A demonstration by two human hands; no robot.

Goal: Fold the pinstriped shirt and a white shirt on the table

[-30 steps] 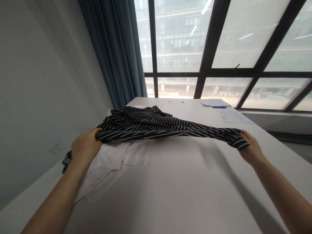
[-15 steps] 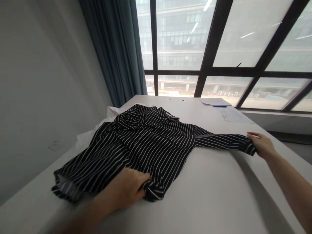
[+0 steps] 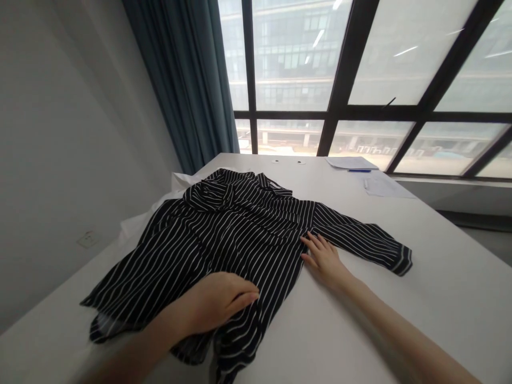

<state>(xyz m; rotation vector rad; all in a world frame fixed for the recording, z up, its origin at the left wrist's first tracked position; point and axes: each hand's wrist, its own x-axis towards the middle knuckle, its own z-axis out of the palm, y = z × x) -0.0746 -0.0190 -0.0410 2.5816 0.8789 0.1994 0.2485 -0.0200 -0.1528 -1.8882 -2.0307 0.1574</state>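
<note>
A black shirt with white stripes [image 3: 256, 234] lies spread on a white table, its collar end toward the window. My left hand [image 3: 220, 301] is closed, thumb against fingers, on the fabric near the front hem; the cloth bunches and hangs in folds below it. My right hand [image 3: 324, 258] rests with fingers spread at the shirt's side edge, just under where the sleeve joins. To the right stretches the sleeve [image 3: 364, 240], its cuff [image 3: 403, 261] lying free on the table.
White crumpled material [image 3: 138, 223] shows along the table's left side by the wall. Papers [image 3: 352, 163] and a blue pen [image 3: 359, 170] lie at the far right, with another sheet [image 3: 388, 186] nearer. A blue curtain [image 3: 188, 74] hangs beside the window.
My right hand has let go of the cuff and moved left to the shirt's side. The sleeve now lies lower and angled toward me. My left hand has shifted slightly right, with the hem hanging lower.
</note>
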